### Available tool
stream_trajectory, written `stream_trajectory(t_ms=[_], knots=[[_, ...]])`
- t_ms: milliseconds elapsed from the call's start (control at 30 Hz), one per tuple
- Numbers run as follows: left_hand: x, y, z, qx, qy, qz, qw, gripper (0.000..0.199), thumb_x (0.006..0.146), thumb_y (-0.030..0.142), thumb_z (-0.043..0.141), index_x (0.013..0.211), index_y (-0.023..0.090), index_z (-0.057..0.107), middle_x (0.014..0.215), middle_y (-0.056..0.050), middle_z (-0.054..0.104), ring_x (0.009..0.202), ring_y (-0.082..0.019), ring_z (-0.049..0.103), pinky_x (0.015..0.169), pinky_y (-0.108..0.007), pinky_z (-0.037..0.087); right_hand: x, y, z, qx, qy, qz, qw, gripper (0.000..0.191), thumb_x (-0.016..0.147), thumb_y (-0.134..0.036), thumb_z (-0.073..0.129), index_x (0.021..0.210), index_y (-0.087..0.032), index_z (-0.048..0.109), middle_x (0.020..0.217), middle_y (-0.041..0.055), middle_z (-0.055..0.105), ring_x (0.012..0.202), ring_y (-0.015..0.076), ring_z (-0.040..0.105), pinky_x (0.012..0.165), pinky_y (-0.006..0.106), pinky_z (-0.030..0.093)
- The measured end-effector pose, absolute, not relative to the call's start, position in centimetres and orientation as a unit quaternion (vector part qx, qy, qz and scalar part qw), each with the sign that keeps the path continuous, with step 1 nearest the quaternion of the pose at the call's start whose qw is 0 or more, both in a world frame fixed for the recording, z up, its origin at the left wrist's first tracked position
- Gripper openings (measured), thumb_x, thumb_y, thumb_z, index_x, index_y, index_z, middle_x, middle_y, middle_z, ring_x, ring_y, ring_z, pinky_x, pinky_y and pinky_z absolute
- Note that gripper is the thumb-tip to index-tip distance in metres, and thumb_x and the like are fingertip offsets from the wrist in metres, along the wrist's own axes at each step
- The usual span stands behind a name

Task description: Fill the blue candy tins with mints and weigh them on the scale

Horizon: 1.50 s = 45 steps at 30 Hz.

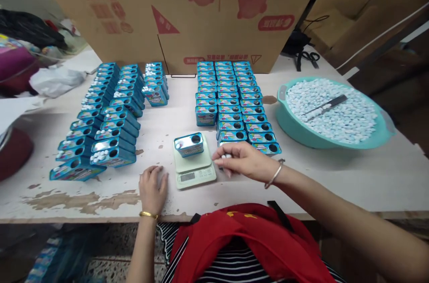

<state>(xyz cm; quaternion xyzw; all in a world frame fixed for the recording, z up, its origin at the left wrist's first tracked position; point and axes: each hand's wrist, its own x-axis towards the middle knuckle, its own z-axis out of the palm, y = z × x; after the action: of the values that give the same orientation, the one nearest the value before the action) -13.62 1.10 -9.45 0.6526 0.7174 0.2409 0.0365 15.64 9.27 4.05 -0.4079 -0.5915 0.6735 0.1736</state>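
Note:
A blue candy tin (189, 145) with a round hole in its top stands on a pale green kitchen scale (195, 175), whose small display is too blurred to read. Just right of the scale, my right hand (250, 161) is closed, pinching a few white candies (227, 156) at its fingertips. My left hand (153, 190) rests on the table left of the scale, fingers loosely spread and nothing in it. To the right sits a turquoise basin (310, 137) full of pale blue and white candies, with a dark flat tool (326, 105) lying on them.
Rows of tins (231, 95) stand behind the scale. More tins (115, 133), many with white candies on top, line the left. A large cardboard box (221, 28) closes off the back. Scissors (310, 57) lie at the far right, and a white plastic bag (56, 81) at the left.

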Motion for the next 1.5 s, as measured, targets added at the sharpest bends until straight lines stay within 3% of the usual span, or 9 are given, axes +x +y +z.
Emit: stream_trajectory(t_ms=[267, 433, 633, 833, 1000, 1100, 1233, 1367, 1500], knots=[[-14.1, 1.1, -10.0, 0.651, 0.716, 0.25, 0.026, 0.027, 0.087, 0.036, 0.049, 0.105, 0.018, 0.057, 0.106, -0.01, 0.057, 0.103, -0.025, 0.053, 0.091, -0.041, 0.04, 9.9, 14.5, 5.4, -0.386, -0.836, 0.328, 0.211, 0.006, 0.082, -0.009, 0.058, 0.079, -0.011, 0.062, 0.079, 0.0017, 0.055, 0.074, 0.0093, 0.049, 0.071, 0.024, 0.037], [-14.1, 1.2, -10.1, 0.657, 0.711, 0.25, 0.015, 0.027, 0.087, 0.037, 0.048, 0.104, 0.018, 0.057, 0.106, -0.01, 0.058, 0.101, -0.025, 0.053, 0.088, -0.04, 0.041, 9.0, 15.1, 4.8, -0.375, -0.859, 0.315, 0.15, 0.01, 0.082, -0.013, 0.062, 0.091, -0.009, 0.063, 0.088, 0.0043, 0.054, 0.073, 0.0093, 0.046, 0.073, 0.024, 0.037], [-14.2, 1.2, -10.4, 0.643, 0.723, 0.252, 0.029, 0.026, 0.087, 0.037, 0.048, 0.103, 0.019, 0.058, 0.106, -0.01, 0.058, 0.102, -0.025, 0.054, 0.089, -0.042, 0.041, 9.2, 14.7, 5.2, -0.353, -0.862, 0.328, 0.156, 0.01, 0.085, -0.013, 0.057, 0.093, -0.009, 0.063, 0.091, 0.0059, 0.058, 0.077, 0.0106, 0.051, 0.075, 0.026, 0.04], [-12.2, 1.7, -6.8, 0.646, 0.673, 0.36, 0.011, 0.033, 0.087, 0.031, 0.049, 0.119, 0.02, 0.052, 0.109, -0.01, 0.057, 0.105, -0.022, 0.054, 0.092, -0.039, 0.044, 13.2, 14.8, 6.8, -0.371, -0.819, 0.314, 0.304, 0.015, 0.09, -0.023, 0.051, 0.091, -0.014, 0.064, 0.09, 0.0048, 0.064, 0.087, 0.0133, 0.057, 0.082, 0.029, 0.044], [-9.1, 3.6, -2.1, 0.703, 0.613, 0.356, -0.053, 0.051, 0.086, 0.036, 0.052, 0.135, 0.029, 0.04, 0.133, -0.009, 0.047, 0.124, -0.026, 0.044, 0.104, -0.046, 0.035, 25.1, 16.1, 6.9, -0.614, -0.671, 0.144, 0.389, 0.021, 0.082, -0.029, 0.06, 0.092, -0.013, 0.067, 0.092, 0.0094, 0.066, 0.075, 0.0143, 0.058, 0.073, 0.029, 0.044], [-8.2, 4.8, -1.4, 0.732, 0.598, 0.323, -0.048, 0.048, 0.087, 0.04, 0.049, 0.133, 0.031, 0.042, 0.139, -0.007, 0.044, 0.13, -0.027, 0.038, 0.107, -0.049, 0.029, 34.6, 16.7, 5.3, -0.803, -0.54, -0.006, 0.254, 0.027, 0.077, -0.023, 0.066, 0.101, -0.012, 0.068, 0.092, 0.0146, 0.067, 0.075, 0.0176, 0.056, 0.075, 0.033, 0.04], [-7.3, 5.8, -1.7, 0.749, 0.594, 0.291, -0.041, 0.045, 0.087, 0.042, 0.049, 0.131, 0.031, 0.046, 0.141, -0.006, 0.043, 0.133, -0.026, 0.035, 0.109, -0.05, 0.025, 43.4, 16.6, 2.2, -0.897, -0.437, 0.055, 0.043, 0.043, 0.073, -0.032, 0.071, 0.109, -0.009, 0.065, 0.094, 0.0208, 0.067, 0.068, 0.0215, 0.052, 0.068, 0.037, 0.035], [-5.8, 6.9, -1.2, 0.768, 0.585, 0.259, -0.026, 0.046, 0.086, 0.045, 0.051, 0.13, 0.032, 0.047, 0.145, -0.003, 0.039, 0.137, -0.026, 0.03, 0.113, -0.051, 0.017, 44.7, 16.5, 0.3, -0.879, -0.45, 0.159, 0.023, 0.047, 0.069, -0.043, 0.072, 0.102, -0.011, 0.066, 0.088, 0.0189, 0.067, 0.059, 0.0189, 0.05, 0.064, 0.035, 0.036], [-4.8, 7.9, -0.2, 0.791, 0.561, 0.242, -0.028, 0.051, 0.085, 0.045, 0.052, 0.133, 0.03, 0.043, 0.148, -0.006, 0.035, 0.139, -0.028, 0.026, 0.114, -0.053, 0.013, 43.6, 16.8, -0.6, -0.867, -0.463, 0.178, 0.045, 0.04, 0.066, -0.039, 0.073, 0.094, -0.011, 0.064, 0.084, 0.0164, 0.066, 0.056, 0.0168, 0.05, 0.062, 0.034, 0.037]])
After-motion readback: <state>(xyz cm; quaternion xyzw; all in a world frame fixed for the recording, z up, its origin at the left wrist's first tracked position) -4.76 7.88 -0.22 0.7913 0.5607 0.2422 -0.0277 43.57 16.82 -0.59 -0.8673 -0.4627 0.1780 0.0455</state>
